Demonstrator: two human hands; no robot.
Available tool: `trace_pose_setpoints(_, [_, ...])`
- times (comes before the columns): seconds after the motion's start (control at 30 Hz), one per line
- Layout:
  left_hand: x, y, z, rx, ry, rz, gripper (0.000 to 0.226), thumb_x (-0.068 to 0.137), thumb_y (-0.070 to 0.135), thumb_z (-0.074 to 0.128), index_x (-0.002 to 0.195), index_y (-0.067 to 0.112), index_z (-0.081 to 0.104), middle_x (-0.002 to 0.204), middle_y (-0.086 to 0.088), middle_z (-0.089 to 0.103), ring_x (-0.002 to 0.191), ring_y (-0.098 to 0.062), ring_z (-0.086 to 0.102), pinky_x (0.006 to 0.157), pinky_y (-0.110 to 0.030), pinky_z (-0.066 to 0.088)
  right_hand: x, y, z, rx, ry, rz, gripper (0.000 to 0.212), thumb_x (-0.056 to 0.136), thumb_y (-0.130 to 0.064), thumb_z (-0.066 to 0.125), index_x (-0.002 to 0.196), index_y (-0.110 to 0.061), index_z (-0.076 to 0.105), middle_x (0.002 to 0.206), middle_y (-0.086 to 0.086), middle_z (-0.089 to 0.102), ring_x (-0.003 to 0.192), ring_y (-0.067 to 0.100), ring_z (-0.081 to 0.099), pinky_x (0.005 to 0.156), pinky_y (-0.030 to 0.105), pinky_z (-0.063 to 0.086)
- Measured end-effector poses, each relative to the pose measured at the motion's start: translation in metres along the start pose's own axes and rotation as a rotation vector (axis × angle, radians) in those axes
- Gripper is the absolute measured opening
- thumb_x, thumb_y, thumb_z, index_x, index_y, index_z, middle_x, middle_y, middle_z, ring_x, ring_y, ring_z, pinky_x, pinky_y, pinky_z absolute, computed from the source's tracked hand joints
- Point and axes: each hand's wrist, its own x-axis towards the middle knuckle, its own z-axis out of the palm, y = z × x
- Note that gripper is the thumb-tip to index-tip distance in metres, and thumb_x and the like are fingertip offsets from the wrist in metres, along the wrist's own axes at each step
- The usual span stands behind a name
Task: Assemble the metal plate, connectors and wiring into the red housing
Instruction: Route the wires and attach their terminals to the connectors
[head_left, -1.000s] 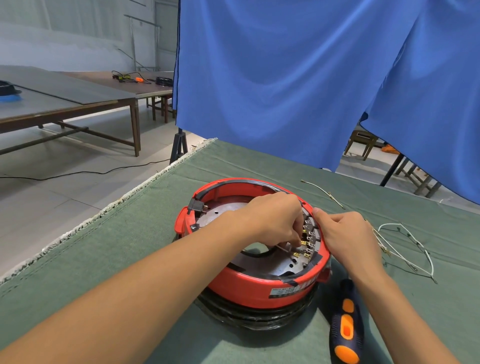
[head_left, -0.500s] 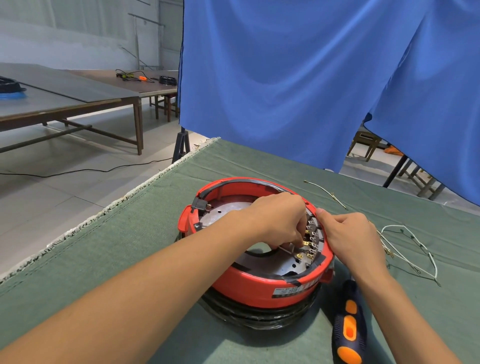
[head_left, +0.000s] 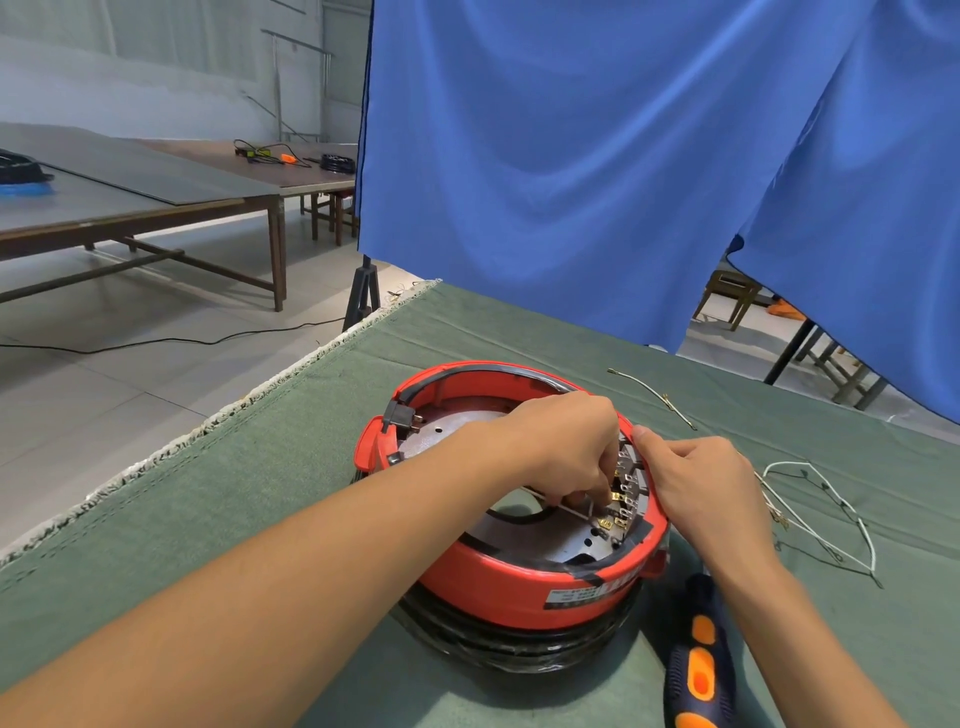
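Left hand covers connectors | screwdriver, loose wires right

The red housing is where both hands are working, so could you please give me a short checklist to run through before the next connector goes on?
1. Red housing sits flat on the green mat: ok.
2. Metal plate lies inside the housing: ok.
3. Right hand steadies the housing rim beside the connectors: ok.
4. Left hand has its fingers down at the connectors; what they pinch: cannot tell.
5. Spare white wires lie on the mat right of the housing, untangled: cannot tell.
6. Screwdriver lies on the mat by the right forearm, within reach: ok.
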Motion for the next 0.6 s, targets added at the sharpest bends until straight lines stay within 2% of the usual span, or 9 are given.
trace_pose_setpoints(0.2, [0.006,-0.001,-0.004,-0.133,-0.117,-0.004,0.010,0.081,0.012,0.070,0.079,0.003,0.073,0.056,-0.001,0.064,0.038,-0.007,0.055,0.056,-0.023,0.049,-0.001,-0.001,0.000,-0.023,-0.005,-0.013,0.055,0.092,-0.049,0.048,0.057,-0.012,0.069,0.051,0.011,0.055,0.067,0.038,0.051,0.062,0.038,0.044])
trace_pose_setpoints(0.27, [0.011,0.001,-0.006,-0.164,-0.157,-0.008,0.011,0.081,0.008,0.070,0.081,-0.002,0.072,0.057,-0.004,0.063,0.039,-0.009,0.055,0.058,-0.027,0.052,-0.001,-0.001,0.000,-0.036,-0.008,-0.011,0.056,0.092,-0.049,0.047,0.051,-0.015,0.064,0.052,0.012,0.052,0.069,0.039,0.051,0.063,0.038,0.042])
trace_pose_setpoints(0.33, [0.013,0.002,-0.006,-0.190,-0.176,-0.016,0.012,0.080,0.006,0.070,0.083,-0.005,0.072,0.056,-0.005,0.062,0.039,-0.009,0.054,0.052,-0.025,0.051,-0.001,-0.002,0.000,-0.049,-0.005,-0.009,0.058,0.092,-0.050,0.046,0.045,-0.018,0.057,0.050,0.010,0.050,0.068,0.038,0.048,0.061,0.036,0.040])
trace_pose_setpoints(0.43, [0.013,0.000,-0.005,-0.242,-0.181,-0.028,0.011,0.080,0.005,0.069,0.083,-0.005,0.071,0.054,-0.004,0.059,0.036,-0.006,0.052,0.042,-0.017,0.045,-0.002,-0.002,0.000,-0.055,-0.001,-0.004,0.057,0.093,-0.050,0.045,0.045,-0.019,0.056,0.050,0.009,0.049,0.068,0.037,0.048,0.061,0.036,0.040])
trace_pose_setpoints(0.6, [0.007,-0.007,0.002,-0.304,-0.102,-0.027,0.007,0.076,0.008,0.072,0.075,0.000,0.073,0.053,-0.004,0.060,0.033,-0.005,0.044,0.038,-0.013,0.037,0.000,-0.002,0.001,-0.031,0.005,0.012,0.061,0.092,-0.049,0.047,0.041,-0.016,0.055,0.044,0.005,0.046,0.059,0.033,0.045,0.059,0.035,0.040])
